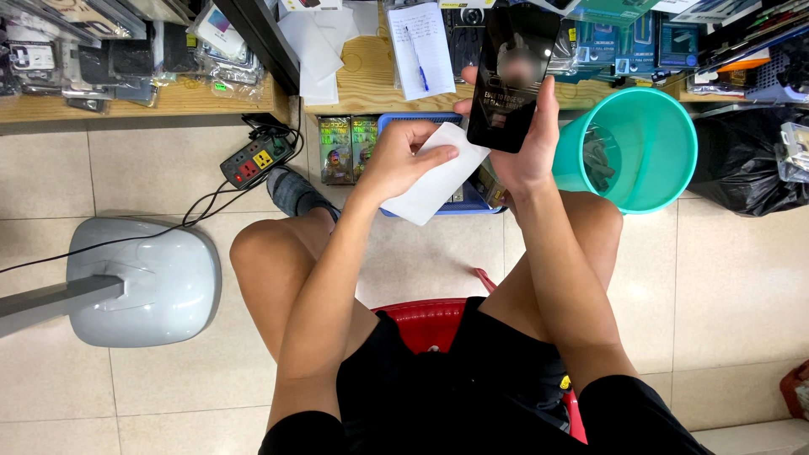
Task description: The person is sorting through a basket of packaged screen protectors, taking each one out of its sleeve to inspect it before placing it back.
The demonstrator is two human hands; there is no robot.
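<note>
My right hand (527,147) holds a black rectangular glass sheet, like a phone screen protector (512,76), upright in front of me. My left hand (403,160) grips a white flat sleeve or paper packet (438,181) just left of and below the black sheet; the two items overlap at their edges. I sit on a red stool (425,324) with my knees apart, both hands raised above a blue basket (455,205).
A teal bin (649,152) stands to the right, a black rubbish bag (742,164) beyond it. A grey fan base (147,282) sits at left, a power strip (255,160) and cable near it. Wooden shelves (168,97) with packaged goods and a notepad (421,46) line the top.
</note>
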